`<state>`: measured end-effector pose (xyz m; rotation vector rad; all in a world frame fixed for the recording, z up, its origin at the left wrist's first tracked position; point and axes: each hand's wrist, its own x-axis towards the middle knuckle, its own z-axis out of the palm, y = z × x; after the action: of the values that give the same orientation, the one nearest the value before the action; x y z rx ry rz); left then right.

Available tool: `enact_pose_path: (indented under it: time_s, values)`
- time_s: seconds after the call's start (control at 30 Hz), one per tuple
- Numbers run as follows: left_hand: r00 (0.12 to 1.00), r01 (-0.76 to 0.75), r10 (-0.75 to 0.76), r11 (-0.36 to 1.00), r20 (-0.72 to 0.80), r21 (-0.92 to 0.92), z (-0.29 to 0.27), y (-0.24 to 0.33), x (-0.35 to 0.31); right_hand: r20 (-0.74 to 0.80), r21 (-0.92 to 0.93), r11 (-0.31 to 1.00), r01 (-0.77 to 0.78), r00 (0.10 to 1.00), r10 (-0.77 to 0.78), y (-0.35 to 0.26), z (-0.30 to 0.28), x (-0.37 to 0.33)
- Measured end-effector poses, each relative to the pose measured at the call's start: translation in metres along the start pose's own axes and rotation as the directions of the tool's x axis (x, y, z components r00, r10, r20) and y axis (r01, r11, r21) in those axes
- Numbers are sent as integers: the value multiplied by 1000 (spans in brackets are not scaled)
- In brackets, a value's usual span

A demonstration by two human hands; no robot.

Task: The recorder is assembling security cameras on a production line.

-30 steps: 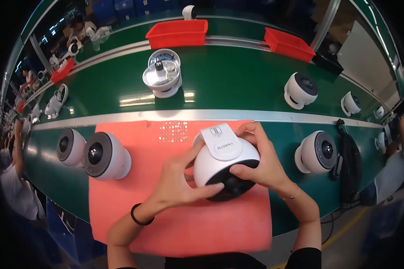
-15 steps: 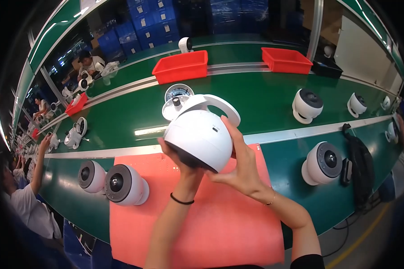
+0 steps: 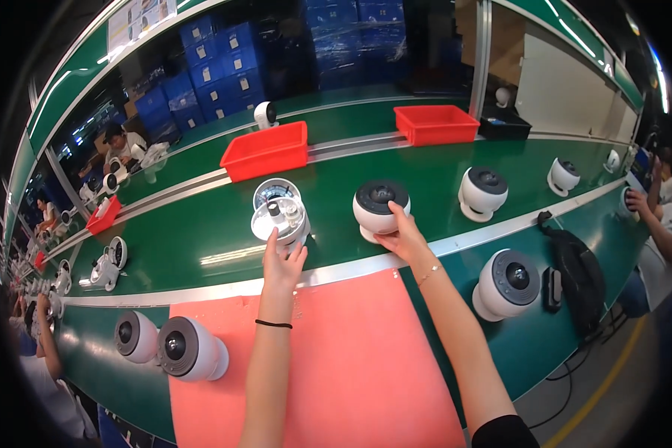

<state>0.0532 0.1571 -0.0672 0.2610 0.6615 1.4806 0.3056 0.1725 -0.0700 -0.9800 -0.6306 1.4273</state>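
On the green line beyond the mat stands a white ball-shaped camera point(image 3: 374, 219), its dark grey face tipped upward on a short round base. My right hand point(image 3: 405, 237) grips its right side, fingers at the face's edge and the thumb low near the base. To its left sits an opened white camera housing point(image 3: 281, 226), with a clear round part, a small dark cylinder and a raised round shell behind. My left hand point(image 3: 282, 267) is at the near edge of this housing, fingers spread; whether they press on it is hard to tell.
A pink mat point(image 3: 351, 358) lies before me. Finished-looking cameras stand left point(image 3: 190, 349) and right point(image 3: 506, 284), the right one beside a black bag point(image 3: 581, 276). Red bins point(image 3: 269, 149) line the far rail. Other people work at both sides.
The white ball-shaped camera, held by both hands over the mat, now stands on the green line, face up. My left hand has let go and reached to the opened housing. The view has shifted.
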Motion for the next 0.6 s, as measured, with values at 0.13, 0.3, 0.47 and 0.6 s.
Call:
enact_pose_path:
  time_s: [0.13,0.3,0.47,0.6]
  values:
    - [992,-115,120,986,31,-124,-26,-4,41,-19,-42,988,-147,989,146,3,9,-8]
    - [973,-207,213,976,90,-67,-34,2,49,-51,2,992,-124,991,124,3,16,-18]
    - [990,-24,30,999,135,-48,-23,9,39,-110,193,981,-23,993,45,12,41,0]
    - [984,176,-175,984,40,-19,23,15,-7,-194,210,962,172,972,-131,16,44,2]
